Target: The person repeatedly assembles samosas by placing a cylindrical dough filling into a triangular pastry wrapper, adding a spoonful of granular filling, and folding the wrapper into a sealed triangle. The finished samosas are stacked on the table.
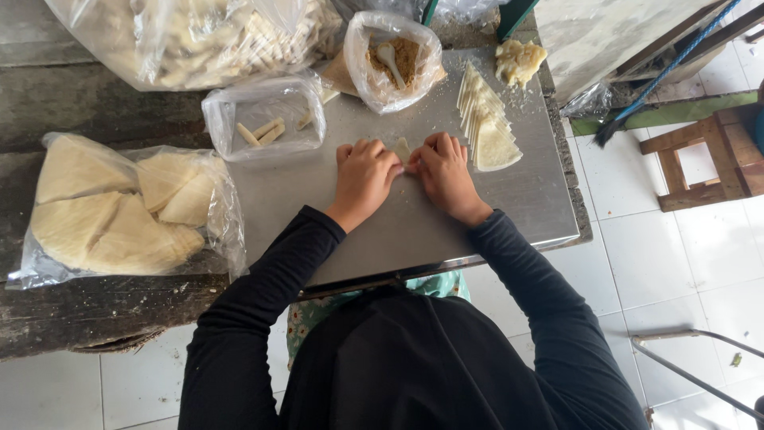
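My left hand [364, 177] and my right hand [444, 172] meet over a small pale pastry wrapper [403, 149] on the metal tabletop [525, 199]. Fingers of both hands pinch and fold the wrapper between them. Just right of my right hand lies a fanned stack of triangular wrappers [487, 121]. Beyond the hands stands an open plastic bag of brown filling [391, 57] with a white spoon in it. A clear plastic tub [267, 118] holding a few thin rolled sticks sits to the left of my left hand.
A bag of quarter-round wrapper sheets [119, 209] rests on the dark wooden bench at left. A big bag of finished rolls [199, 36] lies at the top. A lump of dough [520, 60] sits at the table's far corner. A wooden stool [708, 159] stands on the white tiled floor at right.
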